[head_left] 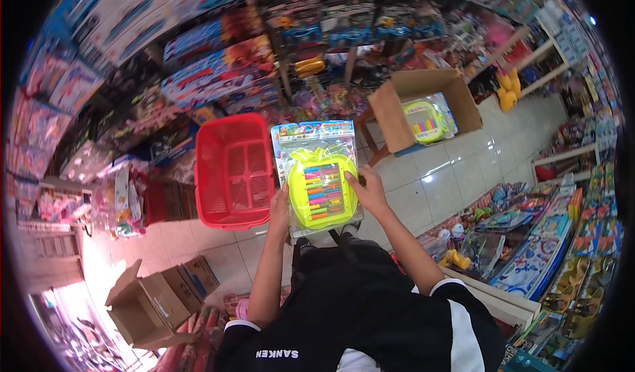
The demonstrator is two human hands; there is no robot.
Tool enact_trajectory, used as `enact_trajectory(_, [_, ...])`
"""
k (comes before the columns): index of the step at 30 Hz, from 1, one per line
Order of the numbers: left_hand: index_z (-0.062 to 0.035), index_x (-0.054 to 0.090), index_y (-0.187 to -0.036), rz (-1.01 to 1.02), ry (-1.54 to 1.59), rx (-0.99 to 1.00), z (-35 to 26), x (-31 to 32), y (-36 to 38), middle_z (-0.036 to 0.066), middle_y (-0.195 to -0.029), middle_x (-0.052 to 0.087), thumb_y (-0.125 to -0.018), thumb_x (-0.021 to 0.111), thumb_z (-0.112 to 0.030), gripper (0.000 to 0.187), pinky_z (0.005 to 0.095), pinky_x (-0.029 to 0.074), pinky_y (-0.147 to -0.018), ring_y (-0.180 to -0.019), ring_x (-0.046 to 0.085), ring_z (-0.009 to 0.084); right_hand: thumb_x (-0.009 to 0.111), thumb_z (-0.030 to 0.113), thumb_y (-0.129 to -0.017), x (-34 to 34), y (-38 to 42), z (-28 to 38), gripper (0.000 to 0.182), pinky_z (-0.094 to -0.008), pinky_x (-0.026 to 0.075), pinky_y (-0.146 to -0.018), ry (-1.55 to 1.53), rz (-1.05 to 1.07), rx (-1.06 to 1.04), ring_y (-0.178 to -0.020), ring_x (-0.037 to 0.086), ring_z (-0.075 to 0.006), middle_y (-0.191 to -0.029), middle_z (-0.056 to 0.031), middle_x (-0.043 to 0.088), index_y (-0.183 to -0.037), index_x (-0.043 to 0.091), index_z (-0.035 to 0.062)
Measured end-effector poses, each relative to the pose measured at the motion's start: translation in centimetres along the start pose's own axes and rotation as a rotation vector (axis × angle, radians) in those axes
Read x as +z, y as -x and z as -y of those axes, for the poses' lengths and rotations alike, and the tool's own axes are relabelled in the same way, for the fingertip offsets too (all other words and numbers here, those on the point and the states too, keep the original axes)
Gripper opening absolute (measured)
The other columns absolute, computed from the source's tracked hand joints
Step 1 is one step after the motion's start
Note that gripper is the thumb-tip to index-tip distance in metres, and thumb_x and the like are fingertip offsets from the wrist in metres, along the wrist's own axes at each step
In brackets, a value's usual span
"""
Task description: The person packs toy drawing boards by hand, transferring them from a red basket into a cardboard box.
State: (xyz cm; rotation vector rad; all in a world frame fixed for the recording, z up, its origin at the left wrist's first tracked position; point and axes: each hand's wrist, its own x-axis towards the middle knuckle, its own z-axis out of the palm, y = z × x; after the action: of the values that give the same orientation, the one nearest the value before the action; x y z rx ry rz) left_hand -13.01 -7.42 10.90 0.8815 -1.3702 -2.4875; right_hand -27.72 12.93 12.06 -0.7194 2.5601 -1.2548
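Between the shelves, over the tiled floor [456, 173], both hands hold a toy pack [319, 173] just right of a red basket [233, 170]: left hand [280, 208] closed on its lower left edge, right hand [368, 190] pinching the right edge. Pack is glossy, flexible plastic over a yellow-green apple-shaped abacus with coloured bead rows; basket is rigid slatted plastic. Risk, as judged: slick film could slide from these edge-only grips, or the card could buckle
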Motion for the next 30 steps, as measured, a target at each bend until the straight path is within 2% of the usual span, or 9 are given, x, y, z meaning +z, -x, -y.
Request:
enact_trajectory(4, [0.0013, 0.059, -0.115, 0.011, -0.045, -0.030, 3.6, 5.9, -1.3, 0.005, -0.103, 0.066, -0.101, 0.046, -0.032, 0.038, 0.0256, 0.049, -0.078, -0.090, 0.062, 0.0104, 0.066, 0.022, -0.090, -3.6, 2.0, -6.1, 0.032, -0.0289, 0.043, -0.067, -0.009, -0.295, -0.002, -0.076, 0.052, -0.0174, -0.086, -0.0087, 0.051, -0.107, 0.054, -0.0018])
enact_trajectory(6, [0.0015, 0.059, -0.115, 0.045, -0.074, -0.054, 5.0, 8.6, -2.0, 0.005, -0.102, 0.066, -0.101, 0.046, -0.032, 0.038, 0.0250, 0.049, -0.077, -0.090, 0.062, 0.0100, 0.064, 0.033, -0.091, -5.5, 2.8, -8.6, 0.049, -0.0364, 0.046, -0.082, -0.103, -0.399, 0.021, -0.089, 0.058, -0.0298, -0.097, -0.0168, 0.057, -0.117, 0.047, -0.0049])
enact_trajectory(7, [0.0013, 0.059, -0.115, 0.061, -0.083, -0.061, 5.5, 9.9, -2.2, 0.004, -0.102, 0.066, -0.101, 0.046, -0.032, 0.039, 0.0247, 0.049, -0.077, -0.090, 0.062, 0.0097, 0.064, 0.033, -0.091, -6.4, 3.1, -9.6, 0.049, -0.0364, 0.046, -0.082, -0.106, -0.422, 0.029, -0.089, 0.058, -0.0298, -0.097, -0.0168, 0.057, -0.117, 0.047, -0.0049])
enact_trajectory(9, [0.0012, 0.060, -0.115, 0.097, -0.105, -0.075, 6.4, 12.6, -2.9, 0.004, -0.103, 0.066, -0.101, 0.047, -0.033, 0.039, 0.0244, 0.048, -0.076, -0.089, 0.062, 0.0095, 0.060, 0.035, -0.094, -8.8, 3.9, -11.2, 0.047, -0.0348, 0.045, -0.089, -0.536, -0.202, 0.291, -0.097, 0.059, -0.0266, -0.107, -0.0176, 0.061, -0.117, 0.049, -0.0041])
enact_trajectory(15, [0.0011, 0.056, -0.122, 0.132, -0.160, -0.214, 6.9, 19.1, -4.0, 0.006, -0.110, 0.064, -0.101, 0.047, -0.038, 0.045, 0.0262, 0.048, -0.081, -0.093, 0.061, 0.0117, 0.057, 0.034, -0.096, -13.8, 5.0, -14.6, 0.042, -0.0340, 0.047, -0.083, -0.684, -0.238, 0.380, -0.092, 0.062, -0.0205, -0.100, -0.0171, 0.066, -0.113, 0.055, -0.0035])
enact_trajectory(19, [0.0020, 0.050, -0.128, 0.342, -0.403, -0.078, 6.8, 21.3, -5.0, 0.010, -0.119, 0.060, -0.096, 0.058, -0.032, 0.047, 0.0299, 0.045, -0.091, -0.106, 0.058, 0.0158, 0.057, 0.034, -0.096, -15.0, 4.7, -15.9, 0.041, -0.0341, 0.048, -0.081, -0.754, -0.295, 0.469, -0.090, 0.063, -0.0208, -0.098, -0.0174, 0.066, -0.110, 0.057, -0.0046])
enact_trajectory(22, [0.0028, 0.046, -0.129, 0.420, -0.647, 0.000, 6.0, 23.2, -6.1, 0.012, -0.120, 0.060, -0.092, 0.065, -0.024, 0.050, 0.0311, 0.044, -0.093, -0.108, 0.057, 0.0167, 0.055, 0.029, -0.098, -14.7, 4.0, -17.7, 0.036, -0.0274, 0.049, -0.077, -0.717, -0.309, 0.503, -0.087, 0.060, -0.0110, -0.097, -0.0093, 0.065, -0.113, 0.054, -0.0038])
enact_trajectory(24, [0.0034, 0.045, -0.128, 0.395, -0.678, -0.033, 6.2, 23.5, -7.6, 0.011, -0.116, 0.061, -0.087, 0.070, -0.017, 0.052, 0.0311, 0.046, -0.090, -0.104, 0.059, 0.0170, 0.057, 0.033, -0.095, -14.2, 3.6, -18.7, 0.044, -0.0344, 0.049, -0.080, -0.759, -0.325, 0.525, -0.092, 0.064, -0.0241, -0.099, -0.0197, 0.066, -0.115, 0.055, -0.0055])
enact_trajectory(30, [0.0033, 0.044, -0.128, 0.459, -0.753, 0.014, 6.0, 25.6, -13.4, 0.012, -0.111, 0.062, -0.088, 0.069, -0.013, 0.049, 0.0299, 0.049, -0.084, -0.096, 0.061, 0.0169, 0.059, 0.031, -0.093, -15.0, 1.5, -20.2, 0.052, -0.0355, 0.050, -0.080, -0.612, -0.431, 0.520, -0.092, 0.066, -0.0279, -0.101, -0.0208, 0.066, -0.128, 0.047, -0.0063])
